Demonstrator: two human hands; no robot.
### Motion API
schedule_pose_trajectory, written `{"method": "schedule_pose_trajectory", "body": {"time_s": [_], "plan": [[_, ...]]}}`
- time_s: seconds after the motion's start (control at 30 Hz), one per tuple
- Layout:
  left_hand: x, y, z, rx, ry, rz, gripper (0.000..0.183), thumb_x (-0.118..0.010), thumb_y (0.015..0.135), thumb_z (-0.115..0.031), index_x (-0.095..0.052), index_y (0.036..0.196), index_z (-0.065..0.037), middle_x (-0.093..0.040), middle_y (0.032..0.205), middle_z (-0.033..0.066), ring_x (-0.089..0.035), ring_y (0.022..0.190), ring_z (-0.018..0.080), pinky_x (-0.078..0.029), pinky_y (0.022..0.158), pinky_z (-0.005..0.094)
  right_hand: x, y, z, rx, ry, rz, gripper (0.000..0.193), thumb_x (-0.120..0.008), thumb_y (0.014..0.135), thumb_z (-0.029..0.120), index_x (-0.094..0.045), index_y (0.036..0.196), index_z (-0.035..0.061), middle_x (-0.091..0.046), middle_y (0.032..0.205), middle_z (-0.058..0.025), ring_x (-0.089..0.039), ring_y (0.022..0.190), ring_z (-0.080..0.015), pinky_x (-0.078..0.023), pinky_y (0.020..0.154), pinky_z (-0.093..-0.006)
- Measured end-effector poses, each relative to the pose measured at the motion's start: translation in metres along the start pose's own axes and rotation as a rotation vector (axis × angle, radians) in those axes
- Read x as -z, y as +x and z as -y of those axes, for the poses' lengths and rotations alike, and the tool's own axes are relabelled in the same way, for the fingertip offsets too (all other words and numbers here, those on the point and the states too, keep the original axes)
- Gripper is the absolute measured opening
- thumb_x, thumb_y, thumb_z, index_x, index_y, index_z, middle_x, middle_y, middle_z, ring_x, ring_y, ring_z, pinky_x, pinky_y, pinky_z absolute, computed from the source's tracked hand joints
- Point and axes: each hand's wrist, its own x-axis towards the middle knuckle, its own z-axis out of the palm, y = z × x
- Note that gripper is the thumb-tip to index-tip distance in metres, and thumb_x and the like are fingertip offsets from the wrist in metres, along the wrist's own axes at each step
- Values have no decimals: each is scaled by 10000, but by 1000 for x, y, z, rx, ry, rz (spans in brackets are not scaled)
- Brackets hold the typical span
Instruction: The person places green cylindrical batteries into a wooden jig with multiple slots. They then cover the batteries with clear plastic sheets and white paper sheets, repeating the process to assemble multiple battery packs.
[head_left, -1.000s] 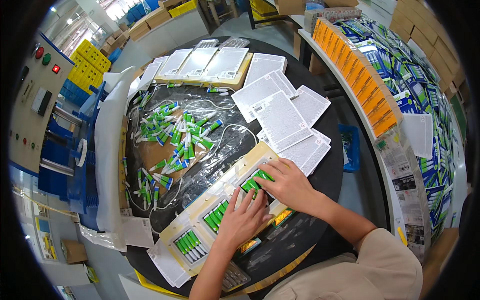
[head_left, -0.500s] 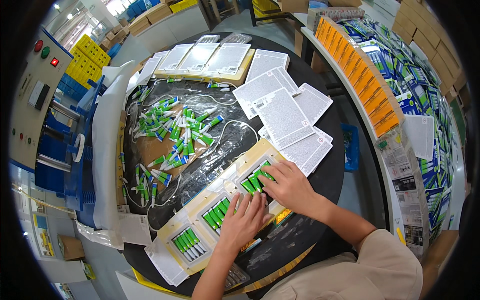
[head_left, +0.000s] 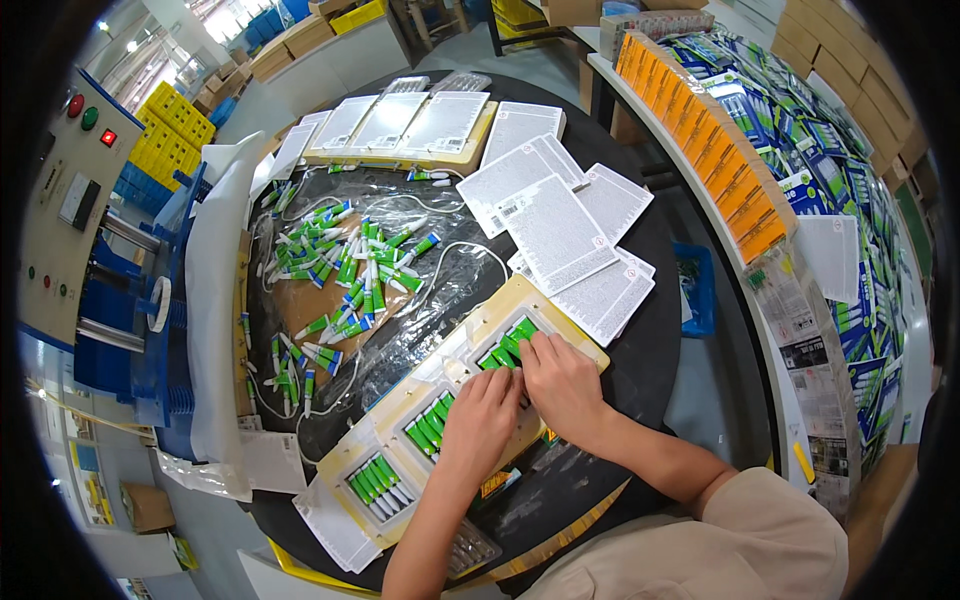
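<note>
A long pale-yellow tray [head_left: 585, 335] with three framed compartments lies slantwise before me. Small green tubes with white caps [head_left: 374, 482] fill the near-left compartment in a row. More green tubes [head_left: 430, 425] lie in the middle one, partly under my left hand [head_left: 480, 420]. Over the far-right compartment, my right hand [head_left: 562, 382] has its fingers bent down onto the green tubes [head_left: 508, 345] there. My left fingers are curled together beside the right fingertips, at the lower ends of those tubes. Whatever the left fingertips grip is hidden.
Loose tubes [head_left: 350, 265] are heaped on the dark round table beyond the tray. Printed white cards [head_left: 560, 235] overlap at its right, and a second card-covered tray [head_left: 470, 155] stands at the back. A press machine [head_left: 75, 200] is at left; packaged goods [head_left: 830, 170] fill a side table.
Both hands have drawn together over the far-right compartment, their fingers now more curled. The left hand has closed from a spread pose. The whole view has shifted slightly.
</note>
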Motion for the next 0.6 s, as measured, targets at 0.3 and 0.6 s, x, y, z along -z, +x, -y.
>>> {"method": "schedule_pose_trajectory", "body": {"time_s": [0.3,0.6], "plan": [[6,16,5,-56,70,153,332,-644,806,-91,-710,1127,-34,-635,1198,82,-623,1060,242,-536,912,358,37,-15,-26,53,264,-137,310,-669,844,53,-694,1144,-22,-608,899,-92,-643,864,-249,-545,693,-333],[-6,5,14,-144,79,-11,306,-649,798,-99,-708,1085,-9,-647,1193,81,-637,1074,236,-538,933,366,10,-16,-12,119,213,-112,291,-753,811,92,-725,1081,-14,-665,985,-101,-649,864,-264,-540,706,-365]]}}
